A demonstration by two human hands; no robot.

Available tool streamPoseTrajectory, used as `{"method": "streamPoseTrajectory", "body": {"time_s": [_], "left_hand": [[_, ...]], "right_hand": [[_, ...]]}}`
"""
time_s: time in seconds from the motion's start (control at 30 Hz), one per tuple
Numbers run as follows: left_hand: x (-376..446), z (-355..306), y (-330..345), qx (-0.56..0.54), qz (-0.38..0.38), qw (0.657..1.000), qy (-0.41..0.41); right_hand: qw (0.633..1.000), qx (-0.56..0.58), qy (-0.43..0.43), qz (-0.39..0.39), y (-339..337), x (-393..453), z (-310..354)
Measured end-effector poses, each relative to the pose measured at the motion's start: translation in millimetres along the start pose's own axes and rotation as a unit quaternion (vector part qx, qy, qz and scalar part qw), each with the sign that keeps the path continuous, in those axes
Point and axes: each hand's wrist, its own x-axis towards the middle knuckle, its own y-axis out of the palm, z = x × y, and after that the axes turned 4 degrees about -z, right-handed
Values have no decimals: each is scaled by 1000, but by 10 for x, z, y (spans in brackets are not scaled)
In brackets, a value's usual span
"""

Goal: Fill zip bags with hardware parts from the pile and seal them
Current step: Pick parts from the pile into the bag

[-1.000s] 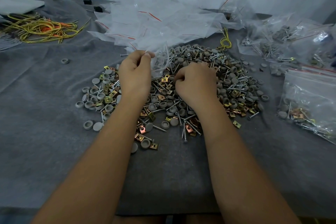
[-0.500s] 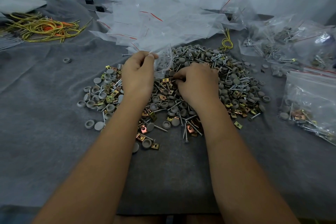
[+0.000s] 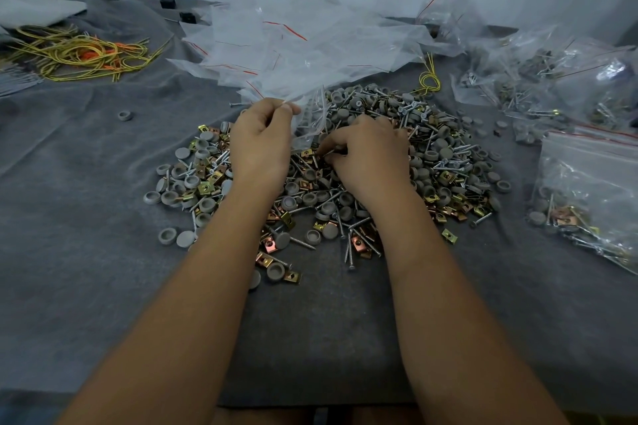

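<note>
Left hand point(image 3: 259, 145) pinching clear zip bag point(image 3: 307, 121) over hardware pile point(image 3: 445, 162), right hand point(image 3: 371, 155) curled — fingertips pinching a screw point(image 3: 329, 152)

— Any lettering to call out here? Labels, brands, numbers?

— Nothing legible. The clear zip bags point(image 3: 303, 45) at the upper centre of the frame carry only plain red seal lines, no print.

— And the filled bag point(image 3: 593, 190) at the right edge?

— Same: a red strip, no words or digits readable.

— The hardware pile point(image 3: 431, 162) in the middle?

— Any stamping is too small to read.
</note>
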Motion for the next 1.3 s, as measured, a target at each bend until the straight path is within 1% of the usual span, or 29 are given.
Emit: {"method": "streamPoseTrajectory", "body": {"time_s": [0.13, 0.27, 0.33, 0.4, 0.5, 0.57, 0.63, 0.7, 0.77, 0.83, 0.97, 1.13, 1.2, 1.3], "left_hand": [[10, -1, -3, -3, 3, 1000, 6], [20, 9, 0, -3, 1, 1000, 2], [16, 14, 2, 2, 4, 1000, 1], [17, 23, 1, 5, 7, 1000, 0], [26, 43, 3, 17, 13, 1000, 0], [26, 56, 10, 38, 19, 999, 12], [17, 65, 11, 55, 32, 998, 29], [13, 74, 8, 64, 43, 996, 45], [14, 80, 3, 70, 45, 995, 55], [17, 82, 2, 72, 45, 995, 59], [20, 87, 2, 70, 44, 995, 61], [23, 97, 6, 76, 37, 994, 73], [22, 97, 8, 73, 34, 994, 74], [15, 75, 3, 70, 34, 994, 83]], "right_hand": [[999, -6, -23, -24, 15, -6, -2], [995, 8, -56, -81, 27, -7, 2], [992, 61, -39, -104, 17, -2, 18], [983, 139, 4, -121, -6, 6, 24], [969, 176, 50, -167, -28, 11, 5], [953, 218, 74, -195, -44, 10, 4], [927, 286, 92, -225, -73, 2, 23], [899, 346, 91, -253, -109, -16, 52], [882, 391, 73, -252, -128, -39, 83], [885, 401, 51, -231, -119, -52, 105], [914, 359, 16, -189, -57, -56, 137], [942, 281, -25, -180, 45, -57, 150], [946, 273, -33, -173, 67, -61, 162], [955, 265, -23, -136, 83, -47, 158]]}}
